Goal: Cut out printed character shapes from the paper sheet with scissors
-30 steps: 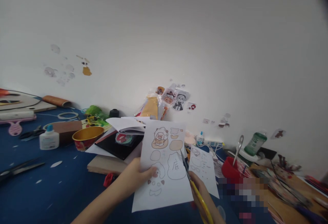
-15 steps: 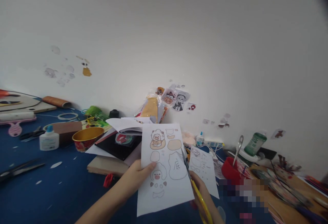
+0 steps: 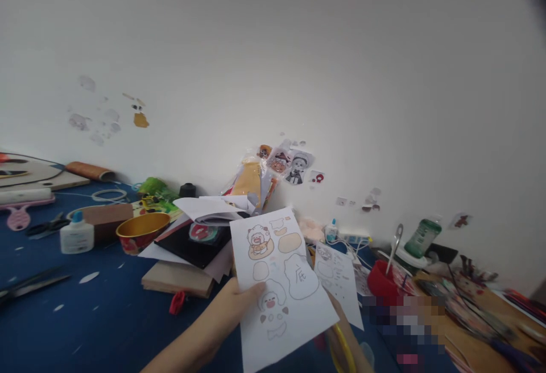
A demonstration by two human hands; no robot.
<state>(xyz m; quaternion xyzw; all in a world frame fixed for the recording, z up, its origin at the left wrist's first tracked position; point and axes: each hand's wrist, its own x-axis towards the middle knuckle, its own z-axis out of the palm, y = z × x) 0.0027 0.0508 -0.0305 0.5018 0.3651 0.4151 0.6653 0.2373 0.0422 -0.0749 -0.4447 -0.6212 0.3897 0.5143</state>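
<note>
My left hand (image 3: 232,307) pinches the left edge of a white printed sheet (image 3: 281,287) with cartoon sheep shapes, holding it up over the blue table (image 3: 98,316). My right hand (image 3: 341,339) is mostly hidden behind the sheet's right side; it grips yellow-handled scissors (image 3: 343,350), whose blades are covered by the paper. A second printed sheet (image 3: 339,282) lies just to the right, behind the held one.
A black book on a stack (image 3: 191,248), a gold bowl (image 3: 143,229), a glue bottle (image 3: 77,235) and dark scissors (image 3: 29,285) sit to the left. A red cup (image 3: 381,282) with a metal tool, a green bottle (image 3: 420,237) and cluttered pens stand to the right. Stickers dot the wall.
The sheet has tilted clockwise and swung right, now covering the scissor blades that showed at its right edge. My left thumb slid along the paper's edge.
</note>
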